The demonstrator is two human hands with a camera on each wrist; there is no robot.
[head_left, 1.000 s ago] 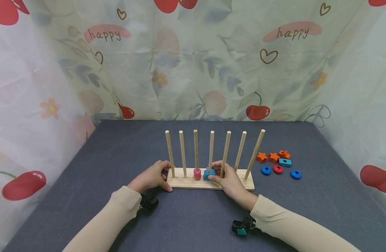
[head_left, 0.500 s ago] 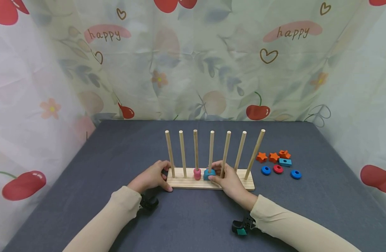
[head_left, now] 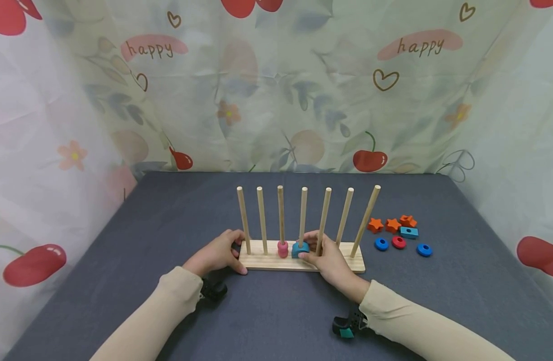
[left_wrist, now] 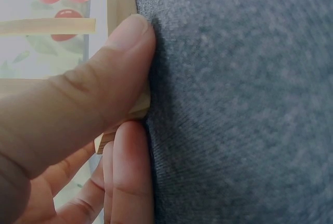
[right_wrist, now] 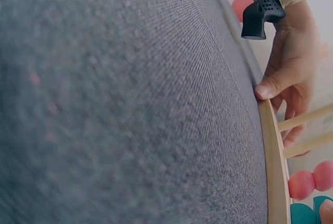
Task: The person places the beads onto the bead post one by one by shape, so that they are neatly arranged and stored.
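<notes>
A wooden peg board (head_left: pixel 267 263) with several upright pegs sits mid-table. My left hand (head_left: pixel 219 252) grips its left end, thumb on the front edge and fingers around the end face, as the left wrist view shows close up. My right hand (head_left: pixel 329 259) pinches a teal-blue block (head_left: pixel 296 250) at the foot of the middle peg, thumb in front and fingers behind. Just left of it, a pink bead (head_left: pixel 282 249) with two rounded lobes is on the third peg, low against the board. In the right wrist view the teal-blue block (right_wrist: pixel 302 213) is partly cut off at the bottom edge.
On the dark tabletop (head_left: pixel 276 316), right of the board, lie orange stars (head_left: pixel 393 225), a blue rectangular block (head_left: pixel 408 232), a red ring (head_left: pixel 398 242) and two blue rings (head_left: pixel 423 250). Tall pegs (head_left: pixel 367 220) rise around my right hand. A patterned curtain (head_left: pixel 276 100) hangs behind.
</notes>
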